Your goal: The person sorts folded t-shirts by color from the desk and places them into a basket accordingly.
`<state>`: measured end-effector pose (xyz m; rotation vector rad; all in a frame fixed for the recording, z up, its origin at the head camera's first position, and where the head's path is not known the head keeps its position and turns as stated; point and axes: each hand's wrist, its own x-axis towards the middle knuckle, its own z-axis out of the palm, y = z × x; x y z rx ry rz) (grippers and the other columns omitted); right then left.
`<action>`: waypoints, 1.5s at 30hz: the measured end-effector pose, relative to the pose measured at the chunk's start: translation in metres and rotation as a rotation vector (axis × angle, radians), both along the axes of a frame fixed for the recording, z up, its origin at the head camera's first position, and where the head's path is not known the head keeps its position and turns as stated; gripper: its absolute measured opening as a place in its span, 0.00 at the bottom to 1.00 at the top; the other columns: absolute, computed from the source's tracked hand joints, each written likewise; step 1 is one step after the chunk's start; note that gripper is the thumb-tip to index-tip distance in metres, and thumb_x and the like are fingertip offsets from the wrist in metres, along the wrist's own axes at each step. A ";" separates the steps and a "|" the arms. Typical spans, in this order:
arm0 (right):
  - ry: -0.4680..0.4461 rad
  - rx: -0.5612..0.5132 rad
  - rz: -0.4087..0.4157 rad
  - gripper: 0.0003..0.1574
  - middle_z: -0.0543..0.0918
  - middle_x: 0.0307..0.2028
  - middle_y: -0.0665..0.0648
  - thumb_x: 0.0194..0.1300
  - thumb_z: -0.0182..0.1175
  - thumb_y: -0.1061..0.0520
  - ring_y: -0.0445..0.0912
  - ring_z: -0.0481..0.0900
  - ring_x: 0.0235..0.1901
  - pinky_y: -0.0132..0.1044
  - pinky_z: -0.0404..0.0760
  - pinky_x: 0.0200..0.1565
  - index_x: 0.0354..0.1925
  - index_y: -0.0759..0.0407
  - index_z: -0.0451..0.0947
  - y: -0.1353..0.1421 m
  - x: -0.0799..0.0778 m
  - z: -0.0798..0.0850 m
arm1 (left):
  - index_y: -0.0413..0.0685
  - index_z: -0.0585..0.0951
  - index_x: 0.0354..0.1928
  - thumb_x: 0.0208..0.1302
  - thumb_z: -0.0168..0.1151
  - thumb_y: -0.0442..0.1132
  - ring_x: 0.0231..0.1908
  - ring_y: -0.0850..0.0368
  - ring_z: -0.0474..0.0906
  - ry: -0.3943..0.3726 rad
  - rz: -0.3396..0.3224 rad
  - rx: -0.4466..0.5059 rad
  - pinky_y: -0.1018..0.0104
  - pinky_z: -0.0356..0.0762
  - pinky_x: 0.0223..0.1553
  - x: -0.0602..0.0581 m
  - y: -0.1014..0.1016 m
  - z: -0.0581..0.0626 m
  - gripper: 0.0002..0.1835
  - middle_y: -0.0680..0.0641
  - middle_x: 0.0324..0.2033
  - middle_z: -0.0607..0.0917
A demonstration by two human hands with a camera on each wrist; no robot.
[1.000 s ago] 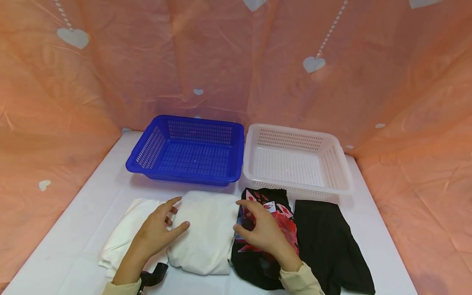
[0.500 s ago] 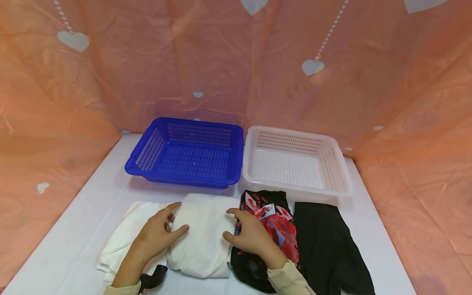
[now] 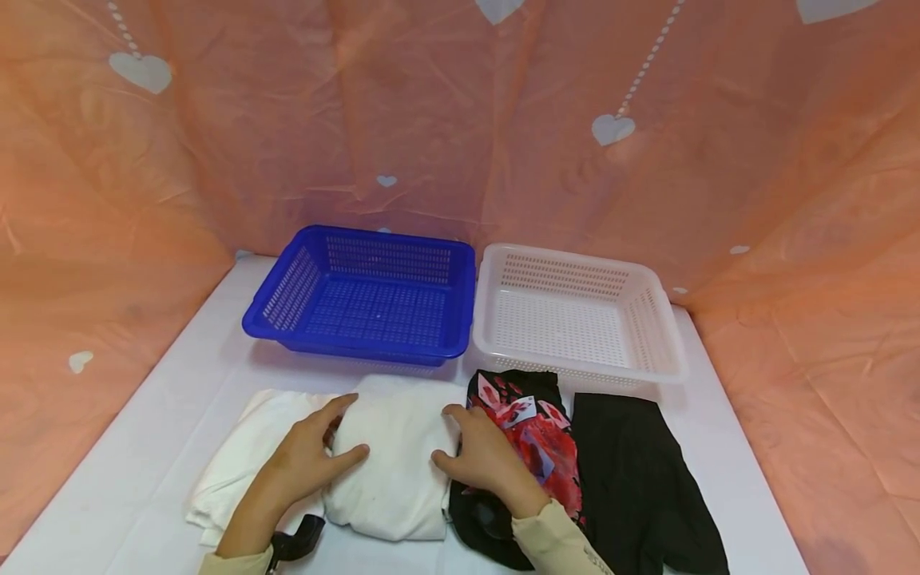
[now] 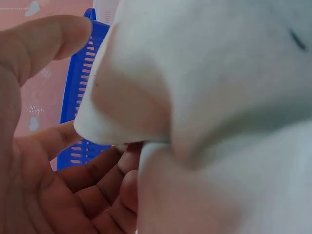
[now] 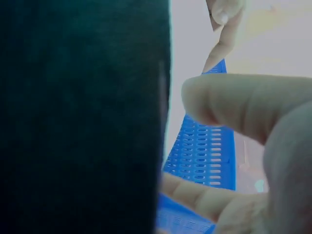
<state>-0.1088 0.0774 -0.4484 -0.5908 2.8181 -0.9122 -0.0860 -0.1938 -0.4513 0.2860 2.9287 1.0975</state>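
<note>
A folded white garment (image 3: 398,463) lies at the front middle of the table, between my two hands. At its left edge is my left hand (image 3: 305,459), thumb spread over the top. In the left wrist view the fingers (image 4: 90,173) reach partly under a fold of the white cloth (image 4: 229,73), while the thumb stays apart from it. My right hand (image 3: 489,459) is at the right edge, thumb and index finger spread, over the border with a folded black garment with red flowers (image 3: 542,443). Dark cloth fills much of the right wrist view and hides some fingertips.
Another white folded garment (image 3: 240,459) lies at the left, a plain black one (image 3: 643,479) at the right. Behind stand a blue basket (image 3: 374,351) and a white basket (image 3: 575,363), side by side. An orange curtain with hearts (image 3: 431,120) encloses the table.
My right hand has moved left, from over the flowered garment to the white garment's right edge. The left hand has hardly moved, and the garments lie as before.
</note>
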 end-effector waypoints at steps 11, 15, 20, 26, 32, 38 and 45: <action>-0.026 0.009 0.022 0.44 0.74 0.40 0.62 0.44 0.72 0.49 0.49 0.74 0.35 0.41 0.77 0.39 0.60 0.58 0.71 -0.002 -0.002 -0.007 | 0.59 0.66 0.68 0.49 0.73 0.55 0.51 0.44 0.80 -0.074 0.002 -0.021 0.46 0.75 0.52 -0.003 -0.001 -0.006 0.43 0.36 0.51 0.83; -0.008 0.016 0.043 0.44 0.75 0.43 0.63 0.43 0.73 0.50 0.51 0.75 0.39 0.43 0.77 0.43 0.60 0.56 0.71 -0.005 -0.001 -0.012 | 0.63 0.65 0.68 0.48 0.73 0.57 0.50 0.44 0.80 -0.091 -0.001 -0.042 0.46 0.76 0.50 -0.001 0.000 -0.007 0.44 0.37 0.52 0.82; -0.029 -0.029 0.053 0.44 0.75 0.45 0.62 0.42 0.73 0.51 0.51 0.76 0.41 0.43 0.77 0.44 0.59 0.55 0.71 -0.010 0.000 -0.017 | 0.67 0.64 0.68 0.47 0.73 0.57 0.49 0.46 0.80 -0.122 0.000 -0.052 0.48 0.76 0.47 0.001 0.003 -0.010 0.44 0.39 0.53 0.82; -0.035 -0.076 0.053 0.43 0.76 0.46 0.60 0.41 0.73 0.54 0.52 0.75 0.44 0.43 0.77 0.46 0.58 0.54 0.72 -0.012 -0.001 -0.019 | 0.67 0.66 0.65 0.47 0.74 0.47 0.51 0.45 0.79 -0.106 0.004 0.028 0.48 0.76 0.47 0.001 0.008 -0.016 0.41 0.40 0.56 0.80; -0.029 -0.123 0.066 0.42 0.76 0.52 0.59 0.40 0.72 0.57 0.56 0.73 0.52 0.46 0.74 0.52 0.58 0.52 0.73 -0.013 -0.003 -0.021 | 0.64 0.70 0.62 0.48 0.73 0.38 0.52 0.46 0.78 -0.034 0.018 0.123 0.49 0.75 0.49 0.001 0.008 -0.022 0.37 0.43 0.58 0.80; -0.023 -0.169 0.077 0.43 0.76 0.53 0.58 0.42 0.71 0.56 0.53 0.73 0.54 0.45 0.73 0.55 0.60 0.54 0.73 -0.010 -0.004 -0.022 | 0.66 0.71 0.60 0.48 0.73 0.38 0.51 0.46 0.79 -0.042 0.033 0.121 0.50 0.75 0.47 -0.002 0.002 -0.022 0.35 0.42 0.57 0.80; -0.025 -0.137 -0.014 0.45 0.72 0.52 0.67 0.42 0.72 0.54 0.58 0.70 0.51 0.50 0.77 0.46 0.61 0.53 0.71 -0.010 -0.002 -0.020 | 0.65 0.72 0.60 0.48 0.72 0.38 0.52 0.45 0.79 -0.016 0.023 0.105 0.50 0.75 0.48 -0.006 -0.002 -0.021 0.35 0.43 0.58 0.80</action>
